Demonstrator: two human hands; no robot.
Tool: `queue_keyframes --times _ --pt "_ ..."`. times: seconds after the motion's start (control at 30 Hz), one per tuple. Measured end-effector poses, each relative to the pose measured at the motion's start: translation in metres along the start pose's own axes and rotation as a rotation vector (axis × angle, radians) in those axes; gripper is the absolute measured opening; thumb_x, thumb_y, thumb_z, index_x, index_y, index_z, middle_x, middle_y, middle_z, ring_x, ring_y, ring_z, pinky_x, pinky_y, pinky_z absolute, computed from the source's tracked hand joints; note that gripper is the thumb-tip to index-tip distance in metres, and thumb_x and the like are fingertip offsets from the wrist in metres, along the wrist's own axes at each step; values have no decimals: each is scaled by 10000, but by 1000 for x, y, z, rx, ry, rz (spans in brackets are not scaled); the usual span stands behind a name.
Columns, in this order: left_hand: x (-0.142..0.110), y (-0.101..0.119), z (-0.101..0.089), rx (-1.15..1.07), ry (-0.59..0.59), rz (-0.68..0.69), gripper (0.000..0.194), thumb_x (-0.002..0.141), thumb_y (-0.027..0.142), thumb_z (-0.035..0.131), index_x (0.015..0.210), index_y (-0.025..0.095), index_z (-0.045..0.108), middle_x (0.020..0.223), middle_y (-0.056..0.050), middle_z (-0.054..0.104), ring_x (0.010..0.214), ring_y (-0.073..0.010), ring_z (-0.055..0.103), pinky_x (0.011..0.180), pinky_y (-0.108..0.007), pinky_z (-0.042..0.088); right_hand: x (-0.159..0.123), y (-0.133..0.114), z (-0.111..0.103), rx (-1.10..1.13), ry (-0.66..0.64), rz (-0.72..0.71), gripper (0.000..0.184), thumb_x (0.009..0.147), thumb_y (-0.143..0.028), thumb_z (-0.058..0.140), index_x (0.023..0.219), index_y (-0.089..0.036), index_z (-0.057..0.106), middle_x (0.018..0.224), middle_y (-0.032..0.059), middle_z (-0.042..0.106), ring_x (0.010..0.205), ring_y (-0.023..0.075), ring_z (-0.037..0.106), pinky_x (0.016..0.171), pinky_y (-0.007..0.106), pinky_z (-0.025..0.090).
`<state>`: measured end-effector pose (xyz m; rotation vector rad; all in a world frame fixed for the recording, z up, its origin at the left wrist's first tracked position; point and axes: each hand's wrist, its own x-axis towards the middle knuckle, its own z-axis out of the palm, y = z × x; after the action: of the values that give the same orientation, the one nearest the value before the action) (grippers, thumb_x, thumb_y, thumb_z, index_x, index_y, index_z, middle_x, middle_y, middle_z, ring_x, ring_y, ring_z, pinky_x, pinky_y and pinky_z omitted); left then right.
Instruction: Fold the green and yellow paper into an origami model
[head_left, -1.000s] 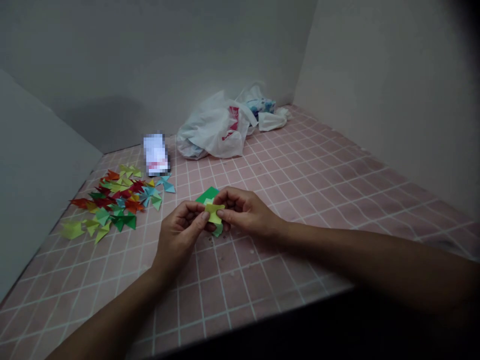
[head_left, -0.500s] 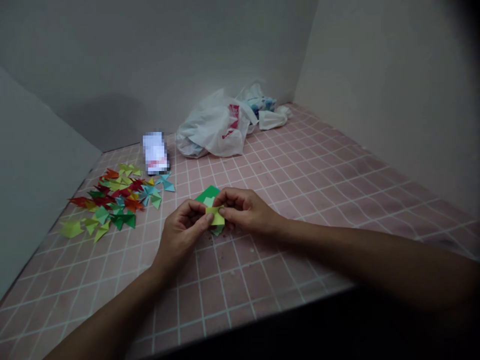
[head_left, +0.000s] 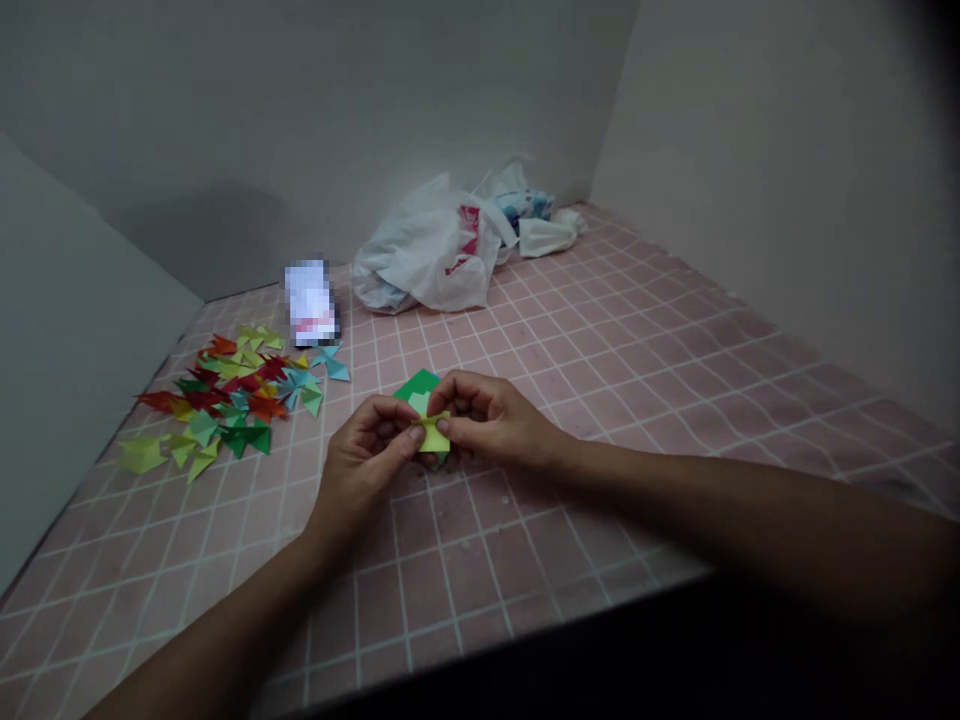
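Observation:
A small piece of yellow origami paper (head_left: 434, 436) is pinched between both hands, with a crease running across its upper part. My left hand (head_left: 369, 440) is closed on its left edge, thumb in front. On the right edge, my right hand (head_left: 484, 415) grips it the same way, fingers curled behind. Beneath and beyond the hands lies green paper (head_left: 417, 384), with a paler green piece (head_left: 418, 402) partly showing over it. The fingers cover much of these sheets.
Several folded paper pieces (head_left: 232, 385) in red, orange, yellow, green and blue lie in a pile at the left. A phone (head_left: 311, 303) with a lit, blurred screen stands behind them. Crumpled white plastic bags (head_left: 431, 245) sit at the back on the pink checked tablecloth (head_left: 600, 330).
The yellow paper's upper edge has been bent at the thumbs, and a crease now shows there. Both hands keep their hold in nearly the same place.

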<state>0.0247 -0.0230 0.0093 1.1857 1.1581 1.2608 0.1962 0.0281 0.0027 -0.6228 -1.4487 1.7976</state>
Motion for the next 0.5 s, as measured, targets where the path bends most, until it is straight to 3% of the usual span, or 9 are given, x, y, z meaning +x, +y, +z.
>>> queue_keyframes --times 0.5 --pt "-2 1 -1 -2 -21 -6 111 823 186 751 873 195 653 734 36 683 600 -93 685 591 -185 566 -2 -3 2 -11 41 -6 105 784 -149 637 841 -183 556 603 -58 592 517 80 575 496 190 454"
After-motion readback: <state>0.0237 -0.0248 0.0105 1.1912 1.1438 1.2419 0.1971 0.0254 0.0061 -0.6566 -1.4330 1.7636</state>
